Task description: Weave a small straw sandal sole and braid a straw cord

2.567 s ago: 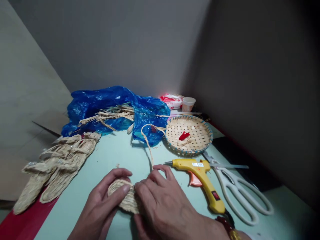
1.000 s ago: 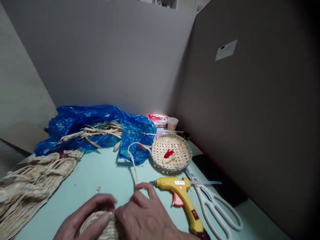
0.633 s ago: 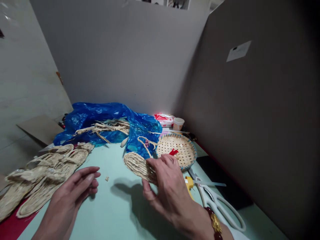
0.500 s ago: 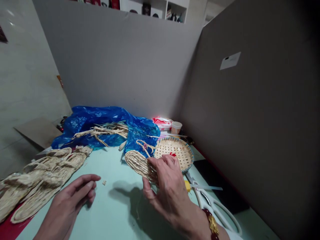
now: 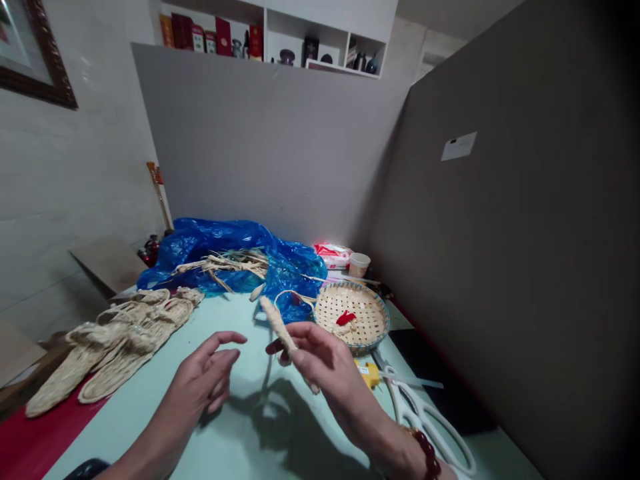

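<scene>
A woven straw sandal sole (image 5: 277, 323) is held up edge-on above the table, pinched between the thumb and fingers of my right hand (image 5: 323, 357). A straw loop (image 5: 287, 293) shows just behind it. My left hand (image 5: 207, 373) hovers to the left of the sole, fingers bent and apart, with nothing in it. Finished-looking straw sandals (image 5: 135, 333) lie on the left side of the table, partly over a red cloth or sheet (image 5: 55, 433).
Behind lies a blue plastic bag (image 5: 215, 233) with dried straw strips (image 5: 230, 263). To the right are a woven basket (image 5: 370, 320) holding a red scrap (image 5: 345, 318), a yellow glue gun (image 5: 369, 375), white-handled scissors (image 5: 440, 427) and a paper cup (image 5: 359, 264). Grey partitions (image 5: 270, 147) stand around.
My right hand has turned the sole from showing its broad face to edge-on. My left hand has moved right, nearer the sole. The view has tilted up and shifted left.
</scene>
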{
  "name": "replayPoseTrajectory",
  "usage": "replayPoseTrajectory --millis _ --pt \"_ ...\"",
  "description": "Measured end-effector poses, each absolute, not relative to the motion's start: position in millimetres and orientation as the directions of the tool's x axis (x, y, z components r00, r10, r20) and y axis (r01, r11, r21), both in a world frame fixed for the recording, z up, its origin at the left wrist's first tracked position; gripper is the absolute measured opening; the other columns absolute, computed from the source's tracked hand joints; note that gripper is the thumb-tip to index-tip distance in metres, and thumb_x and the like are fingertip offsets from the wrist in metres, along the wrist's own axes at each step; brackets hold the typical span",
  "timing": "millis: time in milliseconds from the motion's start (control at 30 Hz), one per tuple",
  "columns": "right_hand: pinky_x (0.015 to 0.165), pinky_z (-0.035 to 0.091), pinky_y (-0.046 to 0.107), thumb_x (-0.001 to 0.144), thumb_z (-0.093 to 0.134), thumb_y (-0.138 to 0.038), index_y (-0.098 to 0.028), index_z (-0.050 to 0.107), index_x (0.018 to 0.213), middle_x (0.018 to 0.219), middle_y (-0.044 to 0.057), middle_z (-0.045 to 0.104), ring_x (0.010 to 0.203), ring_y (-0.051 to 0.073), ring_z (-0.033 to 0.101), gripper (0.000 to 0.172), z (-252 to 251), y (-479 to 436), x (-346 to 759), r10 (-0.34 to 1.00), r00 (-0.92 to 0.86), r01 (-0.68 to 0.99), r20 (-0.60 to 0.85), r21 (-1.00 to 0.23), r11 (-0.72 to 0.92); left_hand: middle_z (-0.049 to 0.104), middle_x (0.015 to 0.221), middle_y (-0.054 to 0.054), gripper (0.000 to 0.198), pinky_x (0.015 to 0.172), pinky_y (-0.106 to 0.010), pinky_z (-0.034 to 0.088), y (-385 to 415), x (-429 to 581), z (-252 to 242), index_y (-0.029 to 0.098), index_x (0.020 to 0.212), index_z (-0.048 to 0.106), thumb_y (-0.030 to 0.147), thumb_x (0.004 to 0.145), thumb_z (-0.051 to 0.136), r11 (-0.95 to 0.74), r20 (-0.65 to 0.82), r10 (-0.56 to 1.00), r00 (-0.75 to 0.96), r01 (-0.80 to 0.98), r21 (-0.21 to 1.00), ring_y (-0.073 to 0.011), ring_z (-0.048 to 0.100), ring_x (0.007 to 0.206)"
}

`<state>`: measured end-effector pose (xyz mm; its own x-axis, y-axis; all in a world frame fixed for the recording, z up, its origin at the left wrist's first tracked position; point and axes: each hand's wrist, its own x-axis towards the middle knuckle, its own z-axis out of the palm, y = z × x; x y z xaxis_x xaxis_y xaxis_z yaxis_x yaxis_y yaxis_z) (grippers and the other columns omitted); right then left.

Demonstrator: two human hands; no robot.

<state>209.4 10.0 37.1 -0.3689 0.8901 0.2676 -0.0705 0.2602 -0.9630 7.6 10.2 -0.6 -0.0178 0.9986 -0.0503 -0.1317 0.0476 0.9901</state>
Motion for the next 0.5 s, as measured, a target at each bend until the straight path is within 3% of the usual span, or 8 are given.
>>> replayPoseTrajectory --millis 67,133,233,300,400,500 --pt "0.082 0.044 0.03 0.088 0.056 -0.034 -0.013 0.065 0.106 0.101 0.01 0.069 0.088 0.017 0.06 0.029 40.7 11.7 209.1 0.87 -0.457 -0.355 0.187 -0.935 0.015 0.047 0.055 0.007 0.045 0.045 -0.019 0.033 7.0 17.1 11.9 0.021 0.108 0.063 0.05 0.075 0.071 0.015 -0.018 1.0 -0.017 -0.136 0.991 -0.0092 0.038 0.048" --pt "0.083 0.044 0.028 0.086 0.058 -0.033 -0.01 0.067 0.106 0.102 0.012 0.069 0.084 0.016 0.061 0.032 42.2 14.0 209.5 0.858 -0.485 -0.496 0.167 -0.861 -0.112 0.066 0.082 -0.004 0.04 0.061 -0.024 0.043 3.4 26.3 28.2 0.02 0.106 0.068 0.049 0.078 0.067 -0.025 0.027 1.0 0.013 -0.138 0.99 -0.0149 0.052 0.068" --pt "0.082 0.045 0.028 0.085 0.06 -0.031 -0.007 0.067 0.11 0.098 0.013 0.071 0.082 0.016 0.062 0.035 40.6 18.3 211.4 0.851 -0.502 -0.565 0.152 -0.803 -0.189 0.069 0.105 -0.007 0.036 0.078 -0.029 0.044 2.8 37.7 51.3 0.021 0.107 0.071 0.046 0.082 0.064 -0.07 0.079 0.993 0.092 -0.097 0.993 -0.0212 0.056 0.09" --pt "0.082 0.046 0.028 0.086 0.059 -0.029 -0.007 0.068 0.11 0.096 0.013 0.071 0.082 0.017 0.063 0.034 38.7 21.6 213.1 0.847 -0.508 -0.59 0.158 -0.78 -0.208 0.069 0.1 -0.006 0.033 0.081 -0.031 0.044 6.9 44.5 62.4 0.022 0.106 0.071 0.044 0.082 0.064 -0.073 0.09 0.986 0.138 -0.124 0.99 -0.0228 0.056 0.095" --pt "0.079 0.048 0.031 0.086 0.058 -0.027 -0.008 0.071 0.107 0.093 0.013 0.071 0.075 0.017 0.063 0.031 36.7 26.7 215.8 0.847 -0.5 -0.64 0.181 -0.736 -0.22 0.06 0.074 0.0 0.028 0.073 -0.028 0.045 16.6 55.4 71.9 0.022 0.102 0.072 0.041 0.083 0.065 -0.01 0.058 0.979 0.194 -0.24 0.971 -0.0172 0.055 0.077" --pt "0.077 0.05 0.033 0.087 0.057 -0.027 -0.008 0.072 0.104 0.089 0.013 0.072 0.07 0.017 0.063 0.03 35.9 31.2 218.2 0.853 -0.487 -0.685 0.19 -0.689 -0.238 0.048 0.063 0.004 0.021 0.066 -0.024 0.045 25.4 66.3 73.8 0.021 0.095 0.072 0.037 0.084 0.064 0.052 0.026 0.97 0.241 -0.311 0.949 -0.0124 0.048 0.064"
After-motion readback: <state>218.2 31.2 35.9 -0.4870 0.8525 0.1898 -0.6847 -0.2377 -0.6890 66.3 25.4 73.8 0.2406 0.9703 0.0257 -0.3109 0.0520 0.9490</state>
